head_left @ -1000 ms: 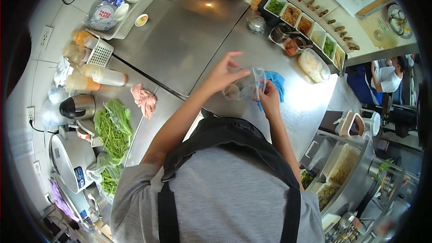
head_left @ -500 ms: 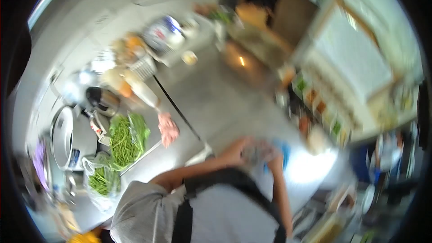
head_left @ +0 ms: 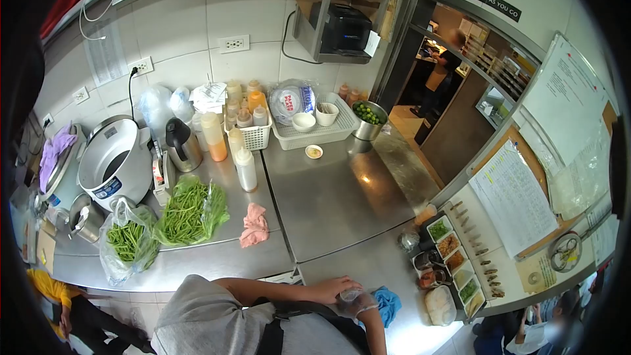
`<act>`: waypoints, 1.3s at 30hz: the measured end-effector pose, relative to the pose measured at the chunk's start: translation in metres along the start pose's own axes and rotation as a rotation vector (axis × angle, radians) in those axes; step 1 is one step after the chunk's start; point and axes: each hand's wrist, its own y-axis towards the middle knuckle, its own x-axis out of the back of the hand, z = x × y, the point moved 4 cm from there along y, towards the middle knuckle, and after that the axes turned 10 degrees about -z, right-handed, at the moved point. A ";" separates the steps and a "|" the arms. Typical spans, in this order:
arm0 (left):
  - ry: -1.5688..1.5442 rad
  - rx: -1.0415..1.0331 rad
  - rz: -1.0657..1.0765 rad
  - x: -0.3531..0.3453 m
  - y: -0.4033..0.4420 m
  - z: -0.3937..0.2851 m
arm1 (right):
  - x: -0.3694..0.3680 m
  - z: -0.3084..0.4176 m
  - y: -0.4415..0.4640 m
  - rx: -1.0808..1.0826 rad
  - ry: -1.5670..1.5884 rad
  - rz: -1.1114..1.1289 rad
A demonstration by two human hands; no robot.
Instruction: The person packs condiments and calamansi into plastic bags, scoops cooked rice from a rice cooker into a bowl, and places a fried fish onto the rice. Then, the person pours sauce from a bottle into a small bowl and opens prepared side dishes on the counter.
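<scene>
Close in front of my body, at the counter's front edge, my two hands meet. My left hand [head_left: 335, 288] reaches across from the left, its fingers bent over clear, crinkled plastic that looks like a disposable glove [head_left: 355, 300]. This plastic covers my right hand [head_left: 363, 307], whose fingers are hidden beneath it and my left hand. A crumpled blue cloth [head_left: 389, 305] lies on the steel counter [head_left: 328, 207] just right of my right hand. Farther left, a pink cloth [head_left: 254, 225] rests on the counter.
Green beans in plastic bags [head_left: 187, 213], a large pot [head_left: 117, 164] and squeeze bottles [head_left: 246, 169] stand left. At the back are a basket tray [head_left: 312, 135] and a metal pot of green fruit [head_left: 369, 121]. Topping containers [head_left: 455, 260] line the right. A person in yellow [head_left: 49, 289] is lower left.
My view has tilted up and steadied, showing more of the wall. My hands and the clear plastic now appear lower in view, still together. The blue cloth shows more fully.
</scene>
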 end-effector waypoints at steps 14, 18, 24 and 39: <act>0.058 -0.001 -0.007 0.002 -0.005 -0.003 | 0.062 0.040 -0.042 -0.215 0.263 -0.231; 0.039 -0.015 -0.044 0.003 -0.007 -0.005 | 0.089 0.052 -0.046 -0.327 0.313 -0.398; -0.077 -0.051 -0.086 -0.015 -0.003 0.020 | 0.096 0.072 -0.037 -0.237 0.595 -0.498; -0.021 -0.106 -0.091 -0.032 0.014 0.024 | 0.061 0.021 -0.057 -0.487 1.157 -0.260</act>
